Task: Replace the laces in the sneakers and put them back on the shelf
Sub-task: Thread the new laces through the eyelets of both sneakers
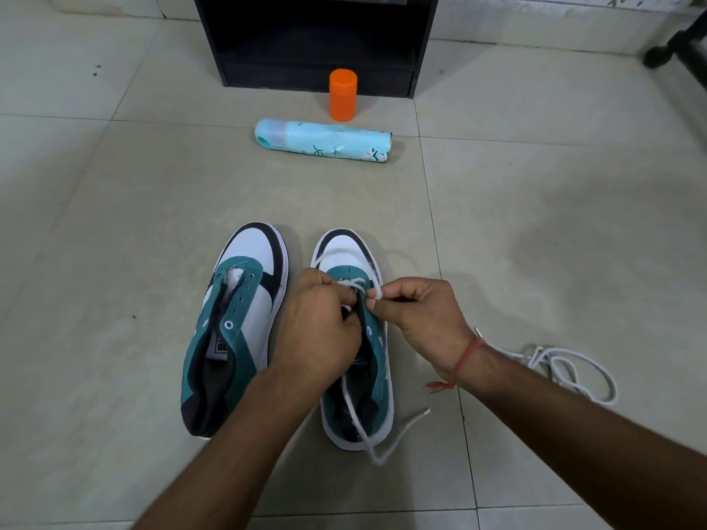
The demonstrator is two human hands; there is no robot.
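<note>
Fingers (346,300) of the left hand (317,330) curl over the eyelet area of the right-hand teal, white and black sneaker (354,338), apparently pinching the white shoelace (363,426) there, though the exact grip is hidden under the knuckles. The right hand (417,319) pinches a short stretch of the same lace between thumb and forefinger, just beside the shoe's right row of eyelets; a red thread bracelet (465,359) circles that wrist. The lace is threaded through the front eyelets, loops out over the white toe, and its free end trails down across the shoe's opening and past the heel onto the floor. Just beside it on the left stands the matching second sneaker (237,327), unlaced, its eyelets bare and tongue showing. Both shoes sit toes forward on the pale tiled floor (114,223). To the right of the right forearm lies a loose tangle of another white shoelace (566,369). Farther ahead a light blue spray can (325,140) lies on its side, and beyond it an orange plastic bottle (343,94) stands upright, close in front of the black wooden shelf unit (237,70).
</note>
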